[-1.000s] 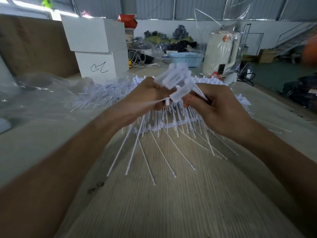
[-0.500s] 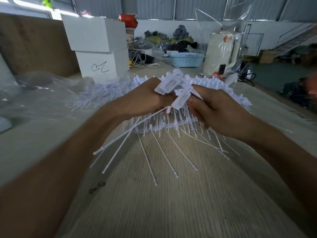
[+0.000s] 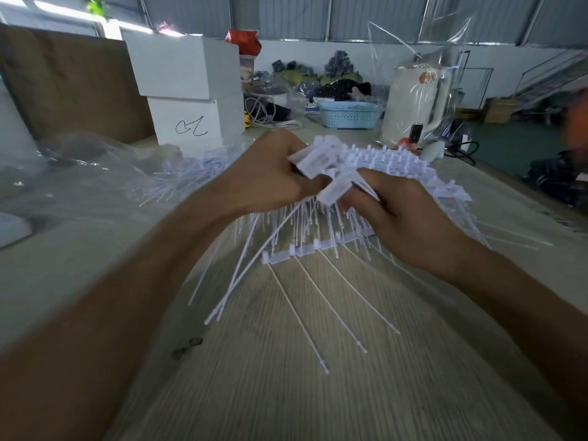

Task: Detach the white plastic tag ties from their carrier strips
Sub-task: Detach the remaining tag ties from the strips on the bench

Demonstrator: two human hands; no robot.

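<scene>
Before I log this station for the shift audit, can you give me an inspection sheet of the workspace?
Surface: pale wood-grain table, bare in front.
Job's things: ties bunched in both hands; strip below them; loose ties piled at left.
Clutter: white boxes, blue basket, plastic wrap.
Hands: left hand and right hand both grip ties.
Cables: cords beside the boxes.
Surroundings: stairs, corrugated wall.
</scene>
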